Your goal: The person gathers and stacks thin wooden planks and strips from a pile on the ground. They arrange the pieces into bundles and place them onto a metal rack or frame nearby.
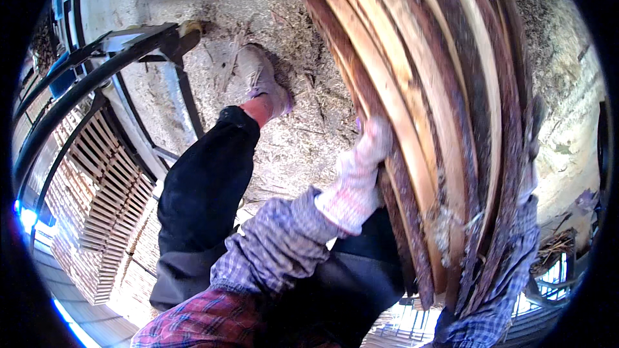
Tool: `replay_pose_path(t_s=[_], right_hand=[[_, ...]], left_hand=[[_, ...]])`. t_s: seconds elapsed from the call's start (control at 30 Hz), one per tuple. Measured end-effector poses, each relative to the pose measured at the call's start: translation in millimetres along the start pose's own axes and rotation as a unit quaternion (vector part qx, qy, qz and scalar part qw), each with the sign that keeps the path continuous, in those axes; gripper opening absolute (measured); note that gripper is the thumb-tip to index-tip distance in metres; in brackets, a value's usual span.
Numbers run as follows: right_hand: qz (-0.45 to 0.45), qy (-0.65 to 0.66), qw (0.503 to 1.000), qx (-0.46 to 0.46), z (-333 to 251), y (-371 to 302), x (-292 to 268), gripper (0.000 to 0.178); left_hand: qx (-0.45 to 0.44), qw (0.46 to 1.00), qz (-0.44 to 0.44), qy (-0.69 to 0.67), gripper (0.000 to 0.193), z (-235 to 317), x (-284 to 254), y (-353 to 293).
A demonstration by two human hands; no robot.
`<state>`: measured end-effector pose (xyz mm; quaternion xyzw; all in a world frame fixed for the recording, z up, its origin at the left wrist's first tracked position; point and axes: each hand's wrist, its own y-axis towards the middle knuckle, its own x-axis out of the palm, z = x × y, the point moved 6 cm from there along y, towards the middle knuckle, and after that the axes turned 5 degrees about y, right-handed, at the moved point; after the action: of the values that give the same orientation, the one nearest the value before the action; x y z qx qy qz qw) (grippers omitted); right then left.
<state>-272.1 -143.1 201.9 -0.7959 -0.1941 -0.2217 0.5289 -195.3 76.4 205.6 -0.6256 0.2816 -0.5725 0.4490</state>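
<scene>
A large bundle of long, bark-edged wood slabs point(422, 96) fills the right half of the view, running from the far edge back toward my body. My left hand point(369, 154), in a pale, stained knit glove, grips the bundle's left side, with its fingertips partly hidden at the wood. On the opposite side my right hand point(533, 132) is against the outermost slabs. Only a dark, blurred edge of it shows, and the wood covers most of my right forearm. The slabs' near ends hang beside my thigh.
A black metal frame point(97, 80) stands at the left, beside stacks of thin sawn wood strips point(109, 200). Sawdust and bark scraps litter the concrete floor point(309, 148). My left shoe point(258, 74) is on it. Scrap wood point(558, 245) lies at the right edge.
</scene>
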Motion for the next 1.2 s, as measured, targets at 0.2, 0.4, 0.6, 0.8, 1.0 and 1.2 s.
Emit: replay_pose_path(t_s=[0.2, 0.4, 0.6, 0.8, 1.0, 1.2], right_hand=[[-0.001, -0.007, 1.0, 0.009, -18.3, -94.1, 34.9, 0.056], [-0.035, -0.017, 0.999, 0.023, -38.6, -211.5, 86.0, 0.056], [-0.062, -0.051, 0.996, 0.03, -26.4, -305.0, 126.0, 0.056], [-0.036, -0.057, 0.99, 0.127, 44.8, -365.8, 138.6, 0.049], [0.037, 0.063, 0.962, 0.265, 117.1, -394.1, 99.7, 0.042], [-0.053, -0.383, 0.878, 0.281, 163.7, -353.4, 50.9, 0.041]], left_hand=[[-0.05, 0.998, 0.027, -0.031, 0.071, -26.4, 11.5, -107.4], [-0.108, 0.984, -0.067, -0.129, 0.081, -89.0, 17.3, -211.2], [-0.091, 0.989, -0.067, -0.1, 0.082, -91.8, 28.1, -287.7], [-0.099, 0.993, -0.037, -0.053, 0.068, -89.0, -42.0, -348.0], [-0.09, 0.986, -0.041, -0.131, 0.072, -96.9, -111.2, -405.4], [0.009, 0.997, 0.074, -0.024, 0.091, -64.6, -118.7, -445.3]])
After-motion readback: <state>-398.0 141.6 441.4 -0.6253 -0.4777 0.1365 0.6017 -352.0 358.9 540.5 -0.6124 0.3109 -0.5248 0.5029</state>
